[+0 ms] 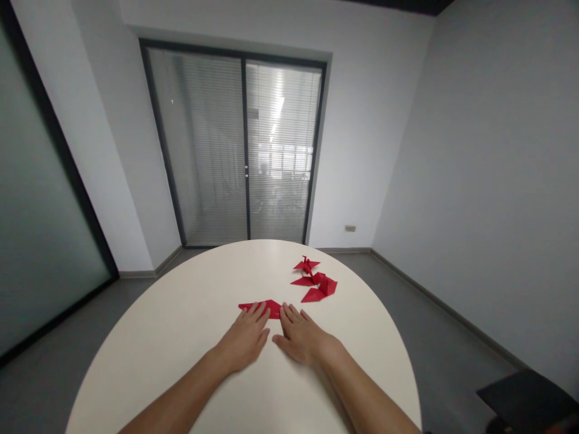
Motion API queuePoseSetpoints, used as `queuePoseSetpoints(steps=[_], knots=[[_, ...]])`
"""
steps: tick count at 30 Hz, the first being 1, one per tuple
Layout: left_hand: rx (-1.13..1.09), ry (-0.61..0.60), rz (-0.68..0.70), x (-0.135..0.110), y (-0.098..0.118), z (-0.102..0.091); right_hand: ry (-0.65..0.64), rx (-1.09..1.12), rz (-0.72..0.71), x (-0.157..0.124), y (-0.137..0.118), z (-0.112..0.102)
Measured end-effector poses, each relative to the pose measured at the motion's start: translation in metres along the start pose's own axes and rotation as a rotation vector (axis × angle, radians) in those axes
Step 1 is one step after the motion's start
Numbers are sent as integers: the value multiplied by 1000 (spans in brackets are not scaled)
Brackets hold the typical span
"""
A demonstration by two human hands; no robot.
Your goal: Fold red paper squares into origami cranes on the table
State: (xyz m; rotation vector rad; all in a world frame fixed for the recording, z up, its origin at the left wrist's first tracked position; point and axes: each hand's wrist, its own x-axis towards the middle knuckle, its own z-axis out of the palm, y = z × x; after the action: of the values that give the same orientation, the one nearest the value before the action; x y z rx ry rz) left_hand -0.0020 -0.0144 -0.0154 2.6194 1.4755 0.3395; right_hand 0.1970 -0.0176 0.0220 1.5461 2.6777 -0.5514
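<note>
A folded piece of red paper (275, 308) lies flat on the round table in front of me, its narrow point toward the left. Fingers of my left hand (245, 336) rest flat on its near side, stretched out. At its right end, the fingertips of my right hand (302, 334) touch the edge, with the fingers extended and the thumb apart. Both palms face down, and parts of the paper are hidden under the fingers. Beyond my right hand sit several red origami cranes (322, 287), close together.
The white round table (190, 325) fills the lower middle. A dark chair (529, 398) stands at the lower right. Ahead are glass panels with blinds (203, 150), and a wall (488, 181) runs along the right.
</note>
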Motion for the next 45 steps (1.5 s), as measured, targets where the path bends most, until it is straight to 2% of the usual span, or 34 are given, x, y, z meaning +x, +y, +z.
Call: queuePoseSetpoints(steps=[4,8,10,16,22,32,38,45], knots=[[-12,1,23,-1,-2,-1,225,-33,-8,5,4,-6],[-23,10,83,-1,-4,-1,388,58,-14,19,14,-1],[-22,12,94,-1,-5,-1,438,119,-56,26,21,5],[-39,59,93,-1,-5,0,501,234,-53,34,28,14],[-20,78,94,-2,-2,-2,472,213,-123,34,23,14],[-65,6,94,-2,-4,0,412,114,-186,27,19,7],[-85,-10,49,-4,-4,-3,373,-49,-147,19,0,5],[-48,-42,-28,-1,-8,3,239,-98,-52,10,-24,25]])
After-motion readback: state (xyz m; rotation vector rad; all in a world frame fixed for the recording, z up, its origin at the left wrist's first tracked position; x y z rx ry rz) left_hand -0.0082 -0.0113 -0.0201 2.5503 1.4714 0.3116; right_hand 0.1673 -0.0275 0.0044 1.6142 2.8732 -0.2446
